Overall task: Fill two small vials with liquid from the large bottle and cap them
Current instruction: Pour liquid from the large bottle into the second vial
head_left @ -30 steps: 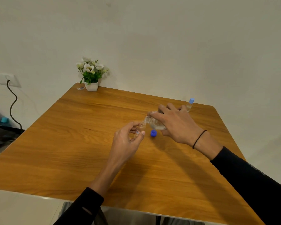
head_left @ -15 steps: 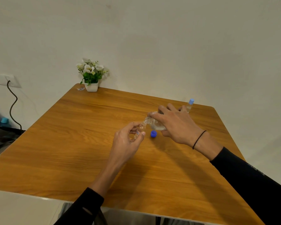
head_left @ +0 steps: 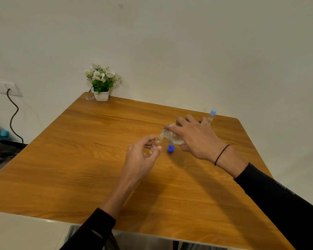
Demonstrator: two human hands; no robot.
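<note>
While the wooden tabletop (head_left: 79, 168) fills most of the view, both hands work above its middle right. Next in size comes the right hand (head_left: 197, 139), a black band on its wrist, its fingers clenched around the large clear bottle (head_left: 172, 138), which is tipped far over toward the left with liquid pooled in its lower side. Its open mouth meets the top of a small vial (head_left: 156, 144). That vial leans toward the bottle and is pinched by the left hand (head_left: 140, 157), thumb in front and fingers behind, holding it above the wood. At the far left corner stands a white pot of flowers (head_left: 101, 83), a small scrap just beside it. A second small vial (head_left: 211, 116), wearing a light blue cap, stands upright behind the right hand near the far edge. Smallest, a dark blue cap (head_left: 171, 148) lies on the wood between the two hands, below the tilted bottle.
</note>
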